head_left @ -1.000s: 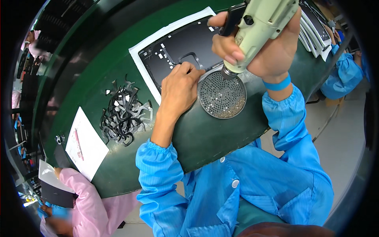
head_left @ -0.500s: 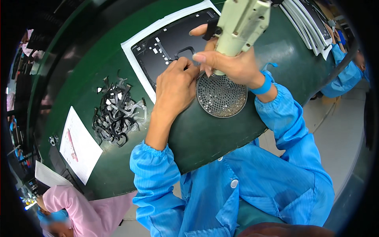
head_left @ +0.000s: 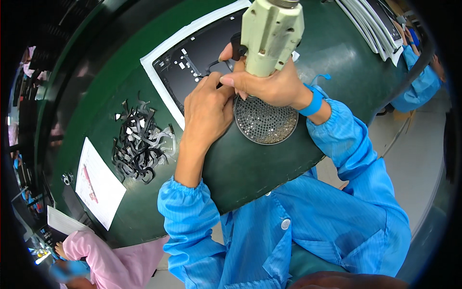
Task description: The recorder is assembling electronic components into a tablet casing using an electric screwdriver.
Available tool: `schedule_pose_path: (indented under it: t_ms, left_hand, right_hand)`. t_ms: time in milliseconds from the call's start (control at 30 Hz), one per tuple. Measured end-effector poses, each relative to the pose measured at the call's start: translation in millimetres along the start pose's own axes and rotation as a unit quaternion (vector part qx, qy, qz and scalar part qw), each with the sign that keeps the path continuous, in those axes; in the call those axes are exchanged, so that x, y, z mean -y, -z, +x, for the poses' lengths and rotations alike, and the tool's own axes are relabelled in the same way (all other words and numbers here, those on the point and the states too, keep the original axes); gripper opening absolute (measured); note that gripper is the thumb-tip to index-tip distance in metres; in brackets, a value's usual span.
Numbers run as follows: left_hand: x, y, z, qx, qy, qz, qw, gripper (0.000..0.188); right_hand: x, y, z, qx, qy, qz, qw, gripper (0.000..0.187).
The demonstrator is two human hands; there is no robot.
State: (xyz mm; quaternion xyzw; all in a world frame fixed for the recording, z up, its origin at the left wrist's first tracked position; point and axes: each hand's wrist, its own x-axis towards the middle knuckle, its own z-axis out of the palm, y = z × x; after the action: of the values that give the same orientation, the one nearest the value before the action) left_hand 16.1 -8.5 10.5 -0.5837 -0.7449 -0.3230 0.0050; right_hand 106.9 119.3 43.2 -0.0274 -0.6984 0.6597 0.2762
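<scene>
A pale green electric screwdriver (head_left: 270,41) stands roughly upright in my right hand (head_left: 272,87), which is wrapped round its lower body. Its tip is hidden behind my fingers. My left hand (head_left: 208,107) is closed, its fingers curled close to the right fingertips over the near edge of a black laptop-cover-like panel (head_left: 169,71). Anything in the left fingers is hidden. Small white and silver parts dot the panel, which lies on a white sheet. Just below my right hand sits a round perforated dish (head_left: 266,121) with many tiny metal screws.
A tangled heap of black and grey flex cables (head_left: 142,144) lies left of my left forearm. Further left is a paper sheet (head_left: 101,185) with a red pen (head_left: 89,183). A stack of panels (head_left: 368,29) stands far right. Co-workers in pink (head_left: 110,257) and blue (head_left: 411,89) are nearby.
The screwdriver and my right hand have moved left, closer to my left hand. The whole view has shifted slightly. Both hands keep about the same grip.
</scene>
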Motion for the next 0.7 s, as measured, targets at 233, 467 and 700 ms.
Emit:
schedule_pose_path:
  t_ms: [233,467,700]
  left_hand:
    - [-2,0,2,0.001,0.005,-0.005,1.000,0.016]
    - [-6,5,1,0.028,0.033,-0.011,0.999,0.024]
    - [-7,5,2,0.028,0.026,0.004,0.999,0.028]
  right_hand:
    - [5,4,3,-0.033,0.043,-0.024,0.998,0.029]
    - [3,8,22,-0.047,0.074,-0.012,0.996,0.027]
    - [-6,8,22,-0.043,0.072,-0.046,0.995,0.032]
